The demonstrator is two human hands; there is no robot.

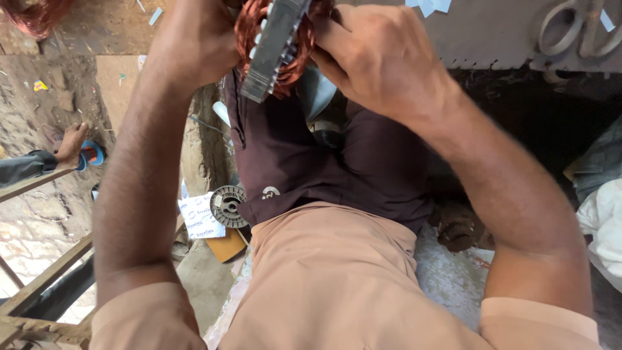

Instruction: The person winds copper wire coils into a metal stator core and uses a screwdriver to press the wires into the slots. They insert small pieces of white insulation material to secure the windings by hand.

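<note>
The person sat and held a motor part [275, 45] up over their lap, near the top of the view. It was a grey metal block of thin stacked plates, tilted, with red-brown copper wire [295, 65] bunched around it.

The left hand [197, 45] was on the left side of the part. Its fingers were curled in against the wire, but the tips were hidden behind the part, so I could not tell how tightly they held. The right hand [379, 58] was on the right side. Its fingers were bent and pressed together on the wire at the top edge of the block. Both hands touched the part, one on each side.

Under the hands were the person's dark trousers [337, 162] and a tan shirt [337, 279]. Down by the left leg lay a round grey spool [227, 206] on the ground. Just beside it was a white paper [199, 217], and an orange flat thing [228, 246] was just below.

At the top right a pair of big scissors [576, 29] lay on a dark table [492, 39]. Small white paper bits [431, 6] lay on that table too.

Far to the left, another person's foot [70, 144] rested on a blue sandal [92, 154] on the dirt floor. More copper wire showed in the top left corner [35, 16].
</note>
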